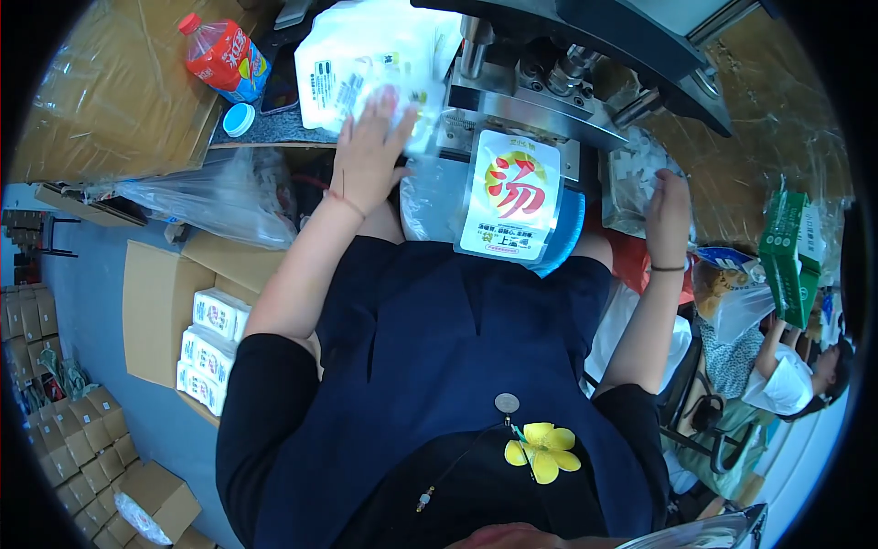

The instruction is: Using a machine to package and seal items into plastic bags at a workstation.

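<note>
My left hand (370, 156) lies with its fingers spread on a stack of white printed pouches (343, 69) at the back left of the work surface. The pouch under its fingertips looks blurred. A white and clear pouch with large red lettering (510, 194) lies flat in front of the metal press (526, 110), touched by neither hand. On the right, my right hand (669, 212) is at the edge of a clear container of small white pieces (631, 178). Its fingers are together and bent; what they hold, if anything, is hidden.
A red-capped bottle (224, 57) and a loose blue cap (239, 120) stand left of the stack. An open carton (165, 311) with white packs is at my left. A green box (788, 256) and another person (786, 377) are to the right.
</note>
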Available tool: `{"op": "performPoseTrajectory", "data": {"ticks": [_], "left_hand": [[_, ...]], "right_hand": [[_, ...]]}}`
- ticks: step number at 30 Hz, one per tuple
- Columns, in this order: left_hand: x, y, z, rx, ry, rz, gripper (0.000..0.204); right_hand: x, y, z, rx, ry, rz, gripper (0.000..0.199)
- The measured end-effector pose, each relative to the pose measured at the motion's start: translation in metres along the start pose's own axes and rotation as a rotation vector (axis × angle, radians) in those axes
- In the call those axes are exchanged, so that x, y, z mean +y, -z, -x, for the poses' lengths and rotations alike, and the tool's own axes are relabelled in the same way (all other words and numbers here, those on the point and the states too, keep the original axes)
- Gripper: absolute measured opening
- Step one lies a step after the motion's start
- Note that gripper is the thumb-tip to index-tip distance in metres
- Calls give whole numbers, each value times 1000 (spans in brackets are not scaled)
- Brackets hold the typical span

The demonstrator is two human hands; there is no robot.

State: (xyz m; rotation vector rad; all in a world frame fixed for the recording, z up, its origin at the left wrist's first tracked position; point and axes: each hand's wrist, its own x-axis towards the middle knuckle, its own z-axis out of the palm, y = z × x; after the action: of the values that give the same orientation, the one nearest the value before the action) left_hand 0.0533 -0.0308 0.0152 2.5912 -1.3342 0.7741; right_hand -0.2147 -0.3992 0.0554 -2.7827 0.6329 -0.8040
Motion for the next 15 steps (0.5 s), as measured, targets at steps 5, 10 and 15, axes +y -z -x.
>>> {"op": "performPoseTrajectory", "data": {"ticks": [5,10,15], "left_hand": [[4,9,21,-58,465,1058,23],[53,28,12,-272,483,1424,20],[95,46,8,-238,348,1531,27]], "right_hand": [[-58,11,7,-34,-43,-227,18],[-126,3,-5,-196,187,-579,12],[-149,11,-24,-156,18,-845,15]]}}
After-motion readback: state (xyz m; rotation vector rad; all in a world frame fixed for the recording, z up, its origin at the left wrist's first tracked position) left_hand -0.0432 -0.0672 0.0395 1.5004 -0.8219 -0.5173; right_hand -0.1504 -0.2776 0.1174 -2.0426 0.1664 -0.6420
